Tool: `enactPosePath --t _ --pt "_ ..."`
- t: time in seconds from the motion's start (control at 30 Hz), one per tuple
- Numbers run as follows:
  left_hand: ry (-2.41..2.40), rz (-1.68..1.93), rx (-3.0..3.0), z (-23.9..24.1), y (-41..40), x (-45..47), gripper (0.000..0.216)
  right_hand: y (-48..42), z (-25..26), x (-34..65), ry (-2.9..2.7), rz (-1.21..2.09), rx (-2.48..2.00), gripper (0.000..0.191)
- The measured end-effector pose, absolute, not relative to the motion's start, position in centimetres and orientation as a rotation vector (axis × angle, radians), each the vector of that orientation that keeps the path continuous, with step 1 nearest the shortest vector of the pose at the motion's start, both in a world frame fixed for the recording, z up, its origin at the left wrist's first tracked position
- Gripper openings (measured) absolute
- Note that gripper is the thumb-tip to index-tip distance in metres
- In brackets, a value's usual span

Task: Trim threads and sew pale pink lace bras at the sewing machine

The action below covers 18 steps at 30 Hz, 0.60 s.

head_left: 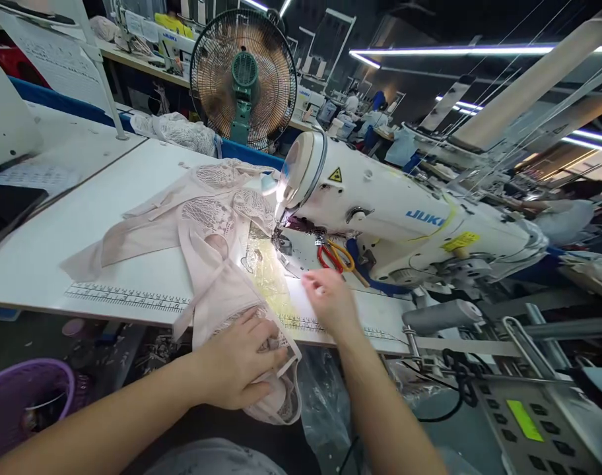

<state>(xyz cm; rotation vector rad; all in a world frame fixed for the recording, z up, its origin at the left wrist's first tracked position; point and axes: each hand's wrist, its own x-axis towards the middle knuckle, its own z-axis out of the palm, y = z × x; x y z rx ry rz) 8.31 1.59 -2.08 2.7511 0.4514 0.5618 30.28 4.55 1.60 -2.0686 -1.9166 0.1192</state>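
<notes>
A pale beige garment with lace cups spreads over the white sewing table and hangs past its front edge. My left hand rests on the hanging part, fingers spread over the cloth and lace. My right hand is slightly blurred, above the table in front of the sewing machine; its fingers are curled together, and what they hold, if anything, cannot be made out. The lit needle area lies just beyond, with garment lace beside it. Scissors with red and orange handles lie under the machine arm.
A printed ruler strip runs along the table's front edge. Behind the table stands a large fan, near a white lace bundle. A grey thread cone and control panel are at right, a purple basket lower left.
</notes>
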Motion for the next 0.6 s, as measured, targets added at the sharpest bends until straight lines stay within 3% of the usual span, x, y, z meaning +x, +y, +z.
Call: enactPosePath --t 0.1,0.2,0.37,0.6 --pt "0.444 0.632 2.744 -2.0 1.1 8.5 0.034 4.1 1.3 25.7 -2.191 0.313 -1.894 0.009" --pt "0.529 0.743 2.748 -1.6 1.1 8.1 0.022 4.4 1.4 23.7 -2.303 0.349 -1.891 0.011" --pt "1.058 0.941 2.933 -2.4 2.7 6.9 0.028 4.8 2.3 22.8 -2.425 0.263 -1.991 0.013" --pt "1.263 0.595 2.976 -3.4 3.3 6.2 0.033 5.2 2.2 21.7 -2.405 0.206 -2.117 0.012"
